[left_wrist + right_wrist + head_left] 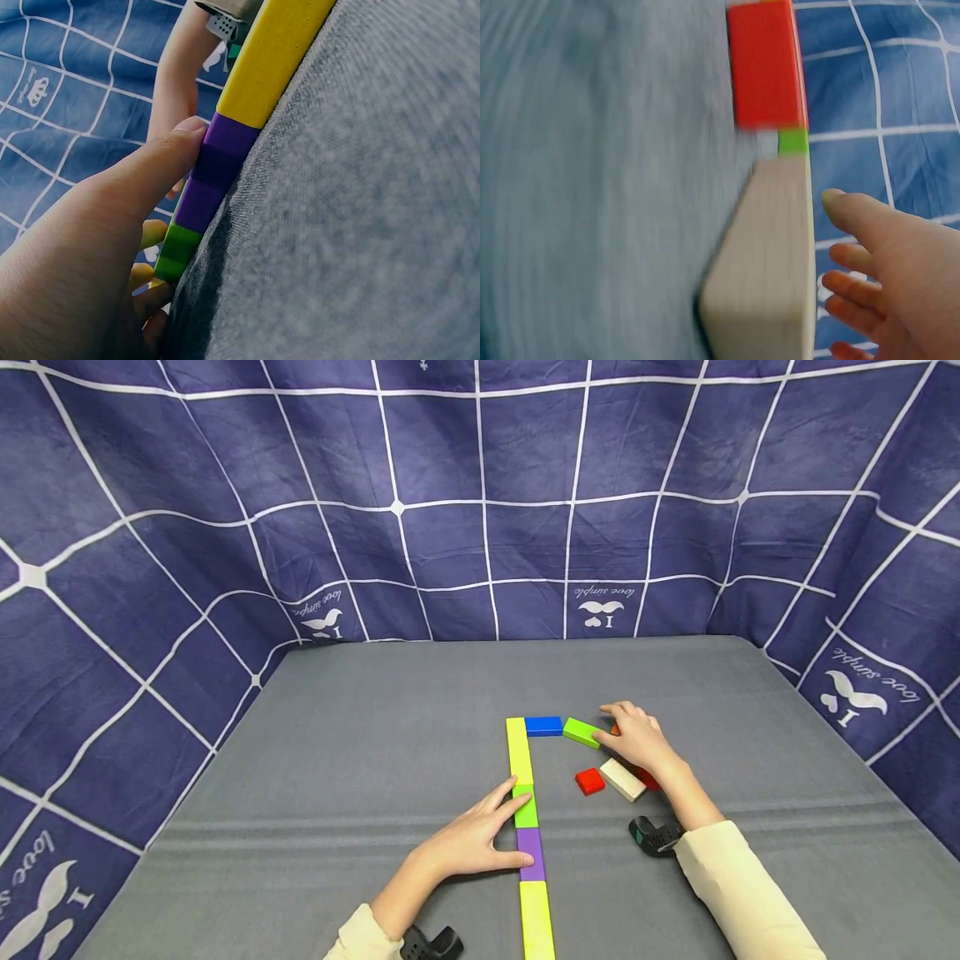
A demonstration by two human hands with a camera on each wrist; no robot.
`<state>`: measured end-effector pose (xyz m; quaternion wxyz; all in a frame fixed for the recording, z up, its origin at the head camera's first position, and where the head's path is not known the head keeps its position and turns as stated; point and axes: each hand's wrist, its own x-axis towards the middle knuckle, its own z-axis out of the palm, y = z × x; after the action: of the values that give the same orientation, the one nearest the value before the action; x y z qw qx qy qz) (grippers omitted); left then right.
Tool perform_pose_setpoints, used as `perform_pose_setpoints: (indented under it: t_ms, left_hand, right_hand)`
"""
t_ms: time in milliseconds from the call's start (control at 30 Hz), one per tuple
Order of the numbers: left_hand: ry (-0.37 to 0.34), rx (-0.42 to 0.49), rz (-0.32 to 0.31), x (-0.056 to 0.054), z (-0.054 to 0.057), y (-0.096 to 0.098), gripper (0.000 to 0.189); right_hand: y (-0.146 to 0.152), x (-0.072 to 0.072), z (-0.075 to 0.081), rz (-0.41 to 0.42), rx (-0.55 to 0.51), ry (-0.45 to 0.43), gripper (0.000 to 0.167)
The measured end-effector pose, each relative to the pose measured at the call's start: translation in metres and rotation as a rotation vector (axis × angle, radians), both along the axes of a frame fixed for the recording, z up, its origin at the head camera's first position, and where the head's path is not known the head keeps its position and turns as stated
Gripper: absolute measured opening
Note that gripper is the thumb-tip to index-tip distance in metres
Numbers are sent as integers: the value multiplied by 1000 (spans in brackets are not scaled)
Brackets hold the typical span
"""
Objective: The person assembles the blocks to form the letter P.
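My left hand (476,839) lies along a row of wooden blocks in the head view, fingers extended. Its thumb rests at the purple block (530,855), its fingertips by the green block (525,808). Yellow blocks (519,752) continue the row at both ends. From the far end a blue block (543,727) extends to the right. Past it lies a slanted light green block (581,732), with the thumb of my right hand (636,739) at its right end. The right fingers are spread and hover over an orange-red block that they mostly hide.
Near my right hand lie a small red block (590,781), a cream block (622,779) and another red block (648,778), partly covered by the wrist. All rest on a grey cloth-covered table (337,735). A blue checked curtain (450,543) surrounds it.
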<state>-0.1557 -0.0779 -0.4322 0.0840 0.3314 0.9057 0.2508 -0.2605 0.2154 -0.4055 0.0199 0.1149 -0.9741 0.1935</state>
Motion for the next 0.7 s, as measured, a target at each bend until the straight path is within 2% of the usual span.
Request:
perform_pose_setpoints:
  t_ms: [167,333,500,700]
  left_hand:
    - [-8,3,-1,0,0,0,78]
    - [-14,6,-1,0,1,0,78]
    - [-27,3,4,0,1,0,79]
    - [-29,2,5,0,2,0,79]
  right_hand:
    - [18,3,-6,-43,-40,-39,57]
    - [27,9,-11,-20,-56,19,43]
    - [27,20,-9,-27,-35,45,39]
    - [20,37,-6,-48,-16,23,38]
